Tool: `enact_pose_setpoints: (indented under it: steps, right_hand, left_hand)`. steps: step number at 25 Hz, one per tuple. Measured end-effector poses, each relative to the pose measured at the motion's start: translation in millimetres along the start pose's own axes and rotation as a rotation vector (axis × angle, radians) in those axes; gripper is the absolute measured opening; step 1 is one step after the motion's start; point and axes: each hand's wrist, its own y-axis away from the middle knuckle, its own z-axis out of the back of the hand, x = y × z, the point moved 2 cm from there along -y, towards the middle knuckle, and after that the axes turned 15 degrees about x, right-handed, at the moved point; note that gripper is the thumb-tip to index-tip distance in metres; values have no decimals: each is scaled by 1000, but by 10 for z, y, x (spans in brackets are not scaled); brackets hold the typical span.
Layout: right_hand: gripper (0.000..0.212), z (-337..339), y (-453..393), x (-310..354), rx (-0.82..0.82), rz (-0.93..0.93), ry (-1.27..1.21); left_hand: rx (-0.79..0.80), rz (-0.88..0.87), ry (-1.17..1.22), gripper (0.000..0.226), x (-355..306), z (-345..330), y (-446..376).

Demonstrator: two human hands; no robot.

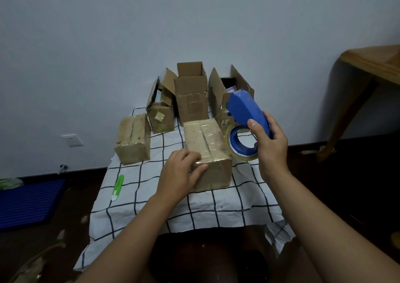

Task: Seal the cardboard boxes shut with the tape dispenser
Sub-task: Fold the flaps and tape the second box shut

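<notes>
Left to right. Floor far left: blue mat [28, 202], wall socket [72, 140] above it. Green utility knife [116, 188] lies on the left edge of the checked cloth [227, 213] covering the tabletop, untouched.

Taped box [132, 141] sits back-left, glossy tape over top and down the front: looks done. Behind it three open boxes in a row against the wall: small one [161, 116], tall one [191, 101], wide one [223, 101] partly behind the dispenser. Flaps up on all three, no tape across the tops.

Centre: box in hand [207, 153], flaps closed, tape along the top seam and over the near edge. Left hand [180, 174] lies on its near-left top corner, fingers spread and bent over the edge, thumb on the front face. Grip there is a press-and-steady rather than a clench. Forearm comes in low from bottom-left.

Right hand [268, 144] is raised just right of that box, fingers wrapped tight round the handle of the blue tape dispenser [244, 114], thumb on the near side. Nose tilted up and away, tape roll [242, 144] hanging below, clear of the cardboard. Can't tell whether a tape tail runs to the box.

My read: this box is at or near the end of its seal, dispenser lifted off. Next calls for smoothing the tape end down, shifting the box aside with the finished one, then pulling an open box forward and folding its flaps. Roughly two of five done.

Wooden table [372, 66] at far right, not involved.
</notes>
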Motion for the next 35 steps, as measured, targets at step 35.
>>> enact_pose_setpoints:
  steps: [35]
  right_hand:
    - [44, 25, -8, 45, 18, 12, -26]
  left_hand:
    - [546, 344, 77, 40, -252, 358, -295]
